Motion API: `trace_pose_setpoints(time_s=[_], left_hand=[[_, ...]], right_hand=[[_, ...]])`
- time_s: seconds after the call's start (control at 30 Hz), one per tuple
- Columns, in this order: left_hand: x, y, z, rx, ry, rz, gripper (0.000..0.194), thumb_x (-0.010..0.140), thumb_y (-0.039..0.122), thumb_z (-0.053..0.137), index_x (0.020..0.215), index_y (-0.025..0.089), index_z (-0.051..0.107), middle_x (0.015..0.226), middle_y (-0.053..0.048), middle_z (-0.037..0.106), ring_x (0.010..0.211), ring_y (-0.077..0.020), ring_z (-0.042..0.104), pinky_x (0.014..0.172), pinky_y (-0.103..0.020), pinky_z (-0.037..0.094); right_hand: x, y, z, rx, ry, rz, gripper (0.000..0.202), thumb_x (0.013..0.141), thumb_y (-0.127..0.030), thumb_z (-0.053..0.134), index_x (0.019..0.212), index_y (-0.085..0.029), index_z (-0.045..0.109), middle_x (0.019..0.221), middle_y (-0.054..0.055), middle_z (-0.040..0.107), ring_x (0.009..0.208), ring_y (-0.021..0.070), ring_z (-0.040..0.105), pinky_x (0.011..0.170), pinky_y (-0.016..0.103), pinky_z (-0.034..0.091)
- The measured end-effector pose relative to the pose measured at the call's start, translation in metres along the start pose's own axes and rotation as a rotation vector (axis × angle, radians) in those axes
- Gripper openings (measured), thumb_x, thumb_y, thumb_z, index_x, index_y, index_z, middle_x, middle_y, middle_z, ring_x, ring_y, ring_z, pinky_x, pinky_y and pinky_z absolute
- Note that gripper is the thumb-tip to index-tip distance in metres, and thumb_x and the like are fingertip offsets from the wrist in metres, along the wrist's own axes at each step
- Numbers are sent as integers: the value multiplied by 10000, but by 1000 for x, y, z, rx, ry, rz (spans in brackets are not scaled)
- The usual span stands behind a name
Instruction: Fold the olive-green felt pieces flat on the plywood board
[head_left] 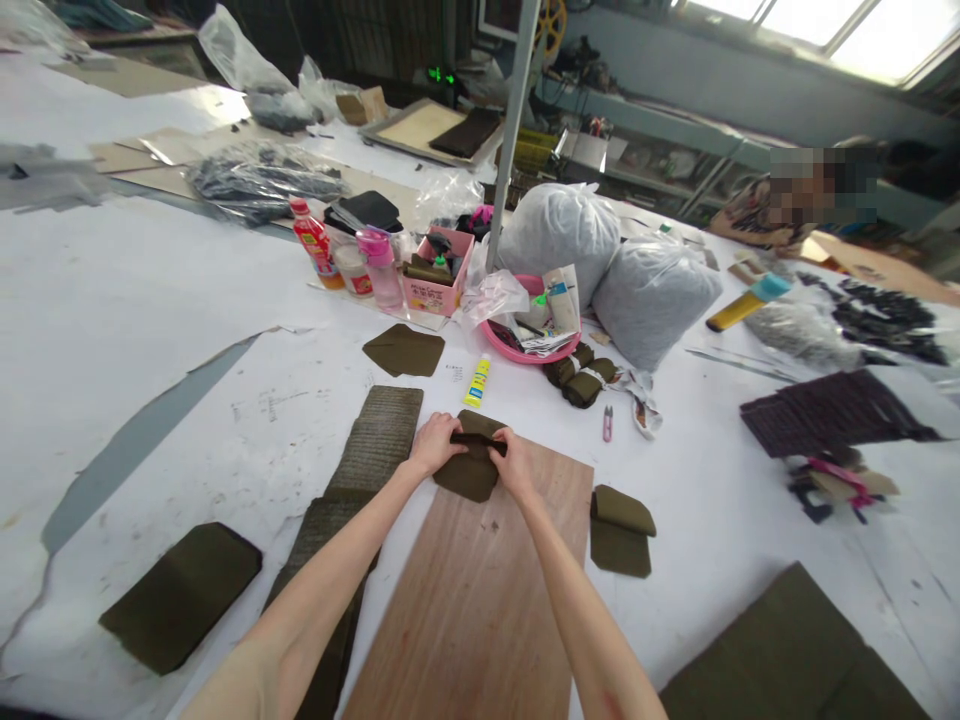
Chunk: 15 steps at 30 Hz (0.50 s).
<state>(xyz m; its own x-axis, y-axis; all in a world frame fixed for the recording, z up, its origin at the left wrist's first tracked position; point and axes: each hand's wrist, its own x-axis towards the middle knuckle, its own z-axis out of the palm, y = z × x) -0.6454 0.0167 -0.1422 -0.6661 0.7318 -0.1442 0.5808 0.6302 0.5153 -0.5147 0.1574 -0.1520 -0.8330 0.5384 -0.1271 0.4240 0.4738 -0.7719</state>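
Both hands hold an olive-green fabric piece (469, 475) at the far end of a wooden board (480, 600). My left hand (437, 443) pinches the left end of a dark fold or strip across its middle, and my right hand (514, 462) pinches the right end. To the left lies a long row of overlapping olive pieces (379, 430). Just beyond the hands is a yellow tube (477, 382). A folded olive piece (621, 532) rests against the board's right edge. Whether the dark strip is separate from the fabric, I cannot tell.
More olive pieces lie at left (184, 595), beyond the board (405, 350) and at lower right (795, 650). Thread snips (607, 424) sit to the right. Farther back stand a pink basket (517, 355), a pink box (442, 295), bottles and stuffed bags (652, 295). A person sits at far right.
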Motion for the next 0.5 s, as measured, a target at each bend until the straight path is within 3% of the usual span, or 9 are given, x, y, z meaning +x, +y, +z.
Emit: trace_pose_setpoints(time_s=[0.17, 0.3, 0.5], left_hand=[[2, -5, 6, -18, -30, 0, 202, 688, 300, 740, 850, 240, 634, 863, -7, 649, 838, -198, 588, 702, -284, 429], [5, -7, 7, -5, -38, 1, 187, 687, 324, 738, 824, 225, 659, 875, -38, 657, 874, -225, 603, 719, -293, 435], [-9, 3, 1, -26, 12, -3, 173, 758, 323, 665, 896, 221, 643, 910, -37, 676, 884, -210, 613, 736, -281, 437]], right_hand=[[-1, 7, 1, 273, -63, 195, 286, 679, -334, 630, 916, -188, 567, 782, 21, 664, 714, 194, 632, 616, 312, 510], [-13, 12, 8, 436, -137, 299, 273, 654, -383, 659, 824, -174, 612, 703, 30, 677, 624, 197, 646, 517, 296, 516], [-23, 18, 22, 544, -48, 345, 262, 662, -389, 636, 804, -169, 627, 713, 43, 687, 631, 214, 649, 513, 310, 519]])
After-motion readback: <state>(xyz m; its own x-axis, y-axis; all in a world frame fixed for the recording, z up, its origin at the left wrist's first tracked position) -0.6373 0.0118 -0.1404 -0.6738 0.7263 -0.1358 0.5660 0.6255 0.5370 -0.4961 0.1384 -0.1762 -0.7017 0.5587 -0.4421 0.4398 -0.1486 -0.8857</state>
